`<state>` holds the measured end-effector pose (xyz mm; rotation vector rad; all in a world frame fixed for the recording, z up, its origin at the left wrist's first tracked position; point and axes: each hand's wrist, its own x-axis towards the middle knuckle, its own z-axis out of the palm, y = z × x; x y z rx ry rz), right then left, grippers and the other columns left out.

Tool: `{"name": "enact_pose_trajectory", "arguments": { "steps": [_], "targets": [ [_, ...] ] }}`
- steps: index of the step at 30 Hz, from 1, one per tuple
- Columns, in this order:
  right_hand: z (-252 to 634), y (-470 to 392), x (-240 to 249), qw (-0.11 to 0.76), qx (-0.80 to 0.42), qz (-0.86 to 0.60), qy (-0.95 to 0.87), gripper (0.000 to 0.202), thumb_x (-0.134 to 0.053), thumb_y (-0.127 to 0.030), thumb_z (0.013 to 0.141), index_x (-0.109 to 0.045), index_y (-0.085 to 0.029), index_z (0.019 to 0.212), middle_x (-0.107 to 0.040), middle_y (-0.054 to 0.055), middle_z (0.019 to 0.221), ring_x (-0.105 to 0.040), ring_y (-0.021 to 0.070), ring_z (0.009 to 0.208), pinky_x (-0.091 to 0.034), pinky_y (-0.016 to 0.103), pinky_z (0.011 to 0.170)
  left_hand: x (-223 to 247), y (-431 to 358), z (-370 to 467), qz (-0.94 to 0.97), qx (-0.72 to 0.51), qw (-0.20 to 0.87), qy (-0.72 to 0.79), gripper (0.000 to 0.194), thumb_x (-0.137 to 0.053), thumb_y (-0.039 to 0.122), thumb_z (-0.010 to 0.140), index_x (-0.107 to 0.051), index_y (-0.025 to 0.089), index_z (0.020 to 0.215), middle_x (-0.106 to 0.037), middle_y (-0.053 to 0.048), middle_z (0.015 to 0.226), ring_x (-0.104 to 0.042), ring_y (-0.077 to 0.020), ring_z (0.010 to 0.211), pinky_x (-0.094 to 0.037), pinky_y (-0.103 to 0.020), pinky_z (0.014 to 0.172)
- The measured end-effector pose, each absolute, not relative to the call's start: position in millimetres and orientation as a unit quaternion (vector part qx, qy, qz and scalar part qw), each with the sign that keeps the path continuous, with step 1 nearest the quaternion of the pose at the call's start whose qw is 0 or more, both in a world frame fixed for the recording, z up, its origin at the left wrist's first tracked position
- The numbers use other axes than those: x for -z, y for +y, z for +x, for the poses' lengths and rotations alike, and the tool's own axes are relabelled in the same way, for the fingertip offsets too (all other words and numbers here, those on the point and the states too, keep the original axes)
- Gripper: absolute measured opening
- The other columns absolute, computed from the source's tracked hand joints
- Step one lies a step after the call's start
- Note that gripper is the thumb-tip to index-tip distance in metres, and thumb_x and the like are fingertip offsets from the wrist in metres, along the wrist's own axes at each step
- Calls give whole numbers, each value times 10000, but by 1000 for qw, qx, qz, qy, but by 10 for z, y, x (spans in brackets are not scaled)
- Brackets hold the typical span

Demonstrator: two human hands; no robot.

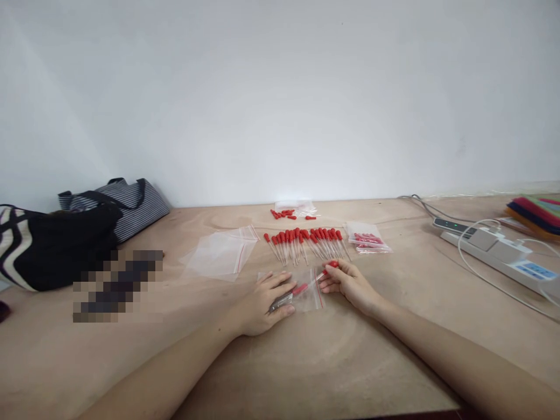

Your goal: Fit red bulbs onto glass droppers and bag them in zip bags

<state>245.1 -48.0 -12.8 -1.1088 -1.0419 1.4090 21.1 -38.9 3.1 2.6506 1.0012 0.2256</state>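
Observation:
A small clear zip bag (311,298) with a red line by its mouth lies flat on the table, its opening turned right. My left hand (265,300) rests over its left part, fingers spread and flat. Inside the bag a red bulb (300,289) shows, partly covered by the fingers. My right hand (347,286) pinches a dropper by its red rubber bulb (333,264) at the bag's mouth; its clear tube points left toward the bag. How far the tube reaches in, I cannot tell. Several red-bulbed droppers (286,239) lie in two groups just beyond.
Flat zip bags (219,254) lie to the left; filled bags with red bulbs (368,239) are stacked to the right. Loose red bulbs (283,214) sit near the wall. A power strip (503,259) with cables is at right, a striped bag (131,204) at left.

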Motion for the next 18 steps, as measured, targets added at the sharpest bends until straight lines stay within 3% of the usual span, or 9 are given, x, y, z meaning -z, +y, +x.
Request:
{"name": "enact_pose_trajectory", "arguments": {
  "steps": [6, 10, 15, 18],
  "targets": [
    [2460, -504, 127, 492, -517, -506, -484, 377, -697, -359, 546, -489, -175, 801, -544, -56, 636, -442, 31, 381, -346, 169, 363, -39, -392, 212, 920, -77, 154, 351, 490, -418, 430, 833, -393, 201, 1267, -333, -98, 1362, -271, -242, 1261, -194, -466, 1036],
    [2451, -507, 135, 459, -519, -505, -515, 386, -729, -394, 488, -477, -170, 675, -526, -66, 541, -362, 20, 326, -264, 151, 306, -41, -391, 210, 922, -88, 153, 346, 475, -421, 426, 833, -404, 212, 1257, -348, -92, 1354, -293, -233, 1252, -204, -462, 1033],
    [2425, -517, 127, 386, -526, -487, -581, 325, -674, -447, 563, -624, -144, 670, -458, -65, 417, -307, 26, 335, -231, 160, 321, -58, -399, 209, 920, -90, 156, 347, 465, -402, 432, 842, -404, 218, 1255, -351, -91, 1353, -299, -232, 1249, -206, -471, 1029],
    [2378, -513, 147, 370, -515, -469, -615, 311, -649, -452, 593, -644, -144, 628, -470, -50, 417, -357, 43, 375, -277, 170, 366, -71, -406, 221, 920, -92, 160, 345, 447, -368, 427, 859, -415, 213, 1249, -363, -86, 1347, -298, -226, 1249, -204, -464, 1034]
  ]
}}
